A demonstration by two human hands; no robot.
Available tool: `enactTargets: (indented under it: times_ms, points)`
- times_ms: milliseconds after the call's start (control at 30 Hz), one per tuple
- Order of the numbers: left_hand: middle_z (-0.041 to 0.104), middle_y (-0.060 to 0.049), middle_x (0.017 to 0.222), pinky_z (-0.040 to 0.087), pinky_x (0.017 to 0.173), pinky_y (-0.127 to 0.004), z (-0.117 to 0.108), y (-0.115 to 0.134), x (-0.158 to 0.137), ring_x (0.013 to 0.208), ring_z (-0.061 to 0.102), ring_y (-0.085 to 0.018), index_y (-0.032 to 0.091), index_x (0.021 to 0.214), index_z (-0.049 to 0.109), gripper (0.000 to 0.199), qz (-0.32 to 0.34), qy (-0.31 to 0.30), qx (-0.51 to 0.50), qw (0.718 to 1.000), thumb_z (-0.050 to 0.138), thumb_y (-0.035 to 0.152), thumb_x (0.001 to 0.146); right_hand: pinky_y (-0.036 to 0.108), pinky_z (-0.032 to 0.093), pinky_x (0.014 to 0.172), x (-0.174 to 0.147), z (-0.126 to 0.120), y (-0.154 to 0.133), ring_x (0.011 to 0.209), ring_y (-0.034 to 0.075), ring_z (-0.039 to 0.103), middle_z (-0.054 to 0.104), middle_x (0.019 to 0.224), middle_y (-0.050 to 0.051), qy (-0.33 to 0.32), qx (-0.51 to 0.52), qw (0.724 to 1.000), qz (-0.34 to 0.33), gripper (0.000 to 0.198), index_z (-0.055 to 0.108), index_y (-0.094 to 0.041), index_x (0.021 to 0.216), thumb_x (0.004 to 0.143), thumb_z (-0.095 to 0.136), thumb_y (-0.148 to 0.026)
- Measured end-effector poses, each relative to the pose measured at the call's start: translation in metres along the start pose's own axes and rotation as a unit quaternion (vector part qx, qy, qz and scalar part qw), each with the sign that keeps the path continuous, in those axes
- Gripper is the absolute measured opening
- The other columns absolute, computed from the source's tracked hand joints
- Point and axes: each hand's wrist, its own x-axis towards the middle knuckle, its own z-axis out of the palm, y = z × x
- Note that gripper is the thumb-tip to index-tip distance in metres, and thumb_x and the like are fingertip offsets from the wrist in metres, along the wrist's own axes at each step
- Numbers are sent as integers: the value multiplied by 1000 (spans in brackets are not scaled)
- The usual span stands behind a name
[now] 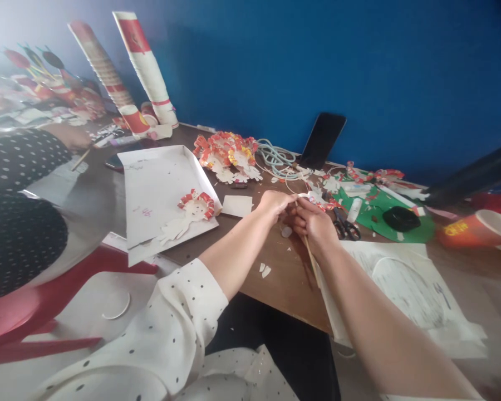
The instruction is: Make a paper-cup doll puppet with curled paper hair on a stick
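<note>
Above the brown table my two hands meet. The fingers of my right hand [315,221] are closed around a thin wooden stick [310,257], whose lower part slants down toward the table's front edge. My left hand [274,203] pinches near the stick's upper end. A small white piece [304,196] shows just beyond the fingertips; whether either hand grips it I cannot tell. Black-handled scissors [346,227] lie right of my right hand, with a white glue-stick-like tube [354,210] beside them. A white paper square [237,206] lies left of my left wrist.
A white box lid [150,195] holds a paper cutout figure [192,214]. Behind are piled red-and-white cutouts [225,153], a cable [275,156] and a phone [323,140] against the wall. Right are green paper [376,214] and a paper cup [480,231]. Another person's sleeve [20,161] is left.
</note>
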Motion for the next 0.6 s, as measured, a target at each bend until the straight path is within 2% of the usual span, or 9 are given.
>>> enactTargets:
  times_ms: [100, 367, 467, 600]
  points:
    - [48, 1, 49, 22, 46, -25, 0, -1, 0, 43, 33, -7, 16, 51, 50, 37, 30, -8, 46, 998, 73, 28, 78, 14, 16, 36, 3, 0, 1, 42, 1, 30, 51, 65, -5, 15, -1, 1000, 1, 27, 59, -18, 84, 63, 75, -24]
    - [50, 1, 50, 21, 45, -22, -6, 0, 1, 41, 34, -5, 13, 57, 55, 31, 24, -63, 0, 998, 66, 24, 84, 15, 17, 36, 6, -2, 3, 40, 1, 28, 52, 64, -5, 32, -34, 999, 2, 29, 63, -18, 90, 64, 74, -26]
    - [47, 2, 49, 19, 44, -22, -7, 2, -3, 40, 33, -4, 13, 56, 53, 31, 29, -63, 20, 997, 69, 22, 81, 15, 17, 36, 6, -4, 3, 39, 1, 28, 53, 63, -5, 45, -33, 998, 5, 30, 63, -20, 91, 63, 74, -26]
    - [45, 4, 47, 18, 44, -23, -7, 4, -9, 38, 31, -4, 15, 55, 50, 34, 39, -58, 31, 997, 72, 24, 79, 15, 17, 36, 5, -6, 3, 40, 1, 29, 53, 64, -5, 28, -30, 999, -11, 26, 62, -19, 84, 63, 75, -28]
